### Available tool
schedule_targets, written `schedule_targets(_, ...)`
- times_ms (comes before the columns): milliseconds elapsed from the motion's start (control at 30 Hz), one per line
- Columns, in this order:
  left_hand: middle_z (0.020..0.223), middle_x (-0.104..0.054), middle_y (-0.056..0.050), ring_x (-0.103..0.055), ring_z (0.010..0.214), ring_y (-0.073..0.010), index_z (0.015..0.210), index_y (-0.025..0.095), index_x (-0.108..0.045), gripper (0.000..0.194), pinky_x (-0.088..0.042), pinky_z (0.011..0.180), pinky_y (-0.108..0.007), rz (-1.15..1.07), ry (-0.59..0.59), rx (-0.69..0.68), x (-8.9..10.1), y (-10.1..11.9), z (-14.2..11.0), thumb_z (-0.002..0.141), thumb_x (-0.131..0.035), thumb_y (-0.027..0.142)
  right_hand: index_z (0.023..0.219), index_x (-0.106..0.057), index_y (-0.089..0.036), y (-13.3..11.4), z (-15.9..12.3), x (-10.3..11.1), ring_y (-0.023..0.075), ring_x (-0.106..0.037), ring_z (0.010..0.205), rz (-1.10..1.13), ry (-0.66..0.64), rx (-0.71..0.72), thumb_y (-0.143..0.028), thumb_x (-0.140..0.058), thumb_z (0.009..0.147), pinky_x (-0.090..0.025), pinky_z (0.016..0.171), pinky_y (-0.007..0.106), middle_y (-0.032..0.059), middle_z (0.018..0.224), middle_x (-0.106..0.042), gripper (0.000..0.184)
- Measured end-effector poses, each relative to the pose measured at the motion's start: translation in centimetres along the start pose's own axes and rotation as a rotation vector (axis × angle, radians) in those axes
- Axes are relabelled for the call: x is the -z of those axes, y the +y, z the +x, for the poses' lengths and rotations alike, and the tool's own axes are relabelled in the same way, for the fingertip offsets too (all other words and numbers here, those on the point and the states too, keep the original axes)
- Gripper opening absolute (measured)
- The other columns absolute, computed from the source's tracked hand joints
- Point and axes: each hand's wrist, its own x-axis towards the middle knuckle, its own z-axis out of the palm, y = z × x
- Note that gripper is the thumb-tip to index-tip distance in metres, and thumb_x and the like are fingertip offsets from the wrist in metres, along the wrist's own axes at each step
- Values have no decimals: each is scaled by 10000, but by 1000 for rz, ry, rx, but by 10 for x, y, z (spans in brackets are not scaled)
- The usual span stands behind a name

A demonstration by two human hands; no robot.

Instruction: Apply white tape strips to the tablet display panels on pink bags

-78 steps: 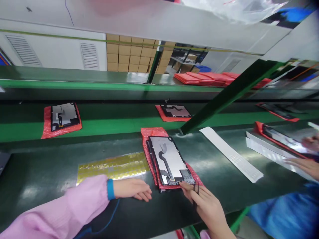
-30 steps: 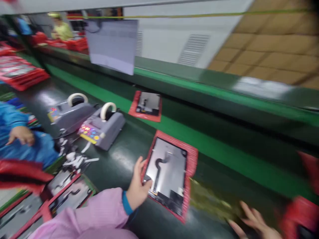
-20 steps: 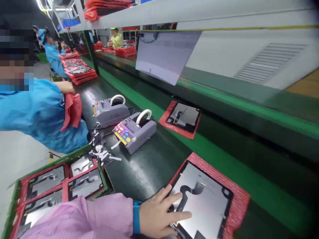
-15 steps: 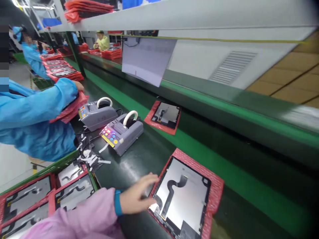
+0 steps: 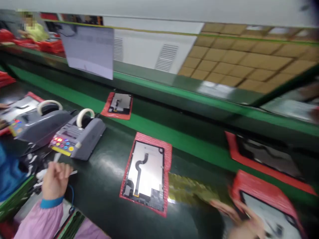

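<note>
My left hand (image 5: 55, 181), in a pink sleeve with a blue cuff, is at the lower left with its fingers curled. A white strip of tape (image 5: 57, 157) hangs from the front of the nearer grey tape dispenser (image 5: 86, 142), and its lower end meets my fingertips; blur hides the exact contact. To the right, a tablet screen panel (image 5: 152, 162) lies with its metal back up and a dark ribbon cable on it. Under it is a red bubble-wrap bag (image 5: 168, 157). I do not see my right hand.
Another grey dispenser (image 5: 45, 124) stands at the left. Farther back lies a second panel (image 5: 121, 103) on red wrap. At lower right, another person's blurred hands (image 5: 244, 219) work by a panel (image 5: 279, 219) on red wrap. White scraps (image 5: 40, 172) lie beside a green-edged crate (image 5: 20, 196).
My view has swung to the right. My left hand has left the edge of the near panel and moved to the tape at the dispenser, its fingers curling. More panels show at right.
</note>
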Motion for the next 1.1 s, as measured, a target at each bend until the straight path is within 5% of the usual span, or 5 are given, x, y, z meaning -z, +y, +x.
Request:
schedule_targets(133, 403, -487, 40, -496, 438, -135, 489, 189, -482, 562, -484, 523, -271, 62, -122, -86, -24, -16, -19, 809, -751, 565, 1039, -532, -235, -26, -8, -23, 154, -524, 420, 277, -29, -215, -706, -494, 875, -441, 446, 301, -29, 621, -572, 500)
schedule_targets(267, 852, -775, -88, -733, 897, -301, 879, 212, -753, 213, -587, 817, -427, 409, -742, -216, -59, -37, -36, 903, -690, 414, 812, -554, -217, -36, -11, -36, 119, -502, 433, 284, -97, -220, -631, -719, 772, -423, 447, 259, -48, 551, -547, 448)
schedule_targets(400, 1465, -558, -132, -430, 1429, -362, 1263, 265, -621, 413, -382, 1144, -588, 720, -1154, -432, -88, -62, -44, 867, -737, 277, 740, -562, -211, -39, -7, -36, 97, -431, 357, 293, -146, -226, -620, -798, 688, -330, 350, 235, -53, 506, -542, 475)
schedule_targets(900, 1547, -423, -205, -298, 1494, -377, 1286, 215, -504, 418, -302, 1169, -662, 805, -1056, -513, -105, -98, -74, 902, -668, 199, 623, -516, -223, -46, -9, -41, 190, -659, 542, 304, -77, -195, -618, -815, 669, -504, 549, 294, 23, 546, -664, 498)
schedule_targets(1100, 1470, -531, -166, -289, 1502, -352, 1313, 225, -502, 492, -246, 1204, -636, 686, -1061, -335, -107, -90, -78, 863, -686, 143, 654, -450, -234, -75, -55, -53, 163, -640, 504, 437, -109, -164, -548, -793, 757, -501, 522, 275, -9, 543, -657, 476)
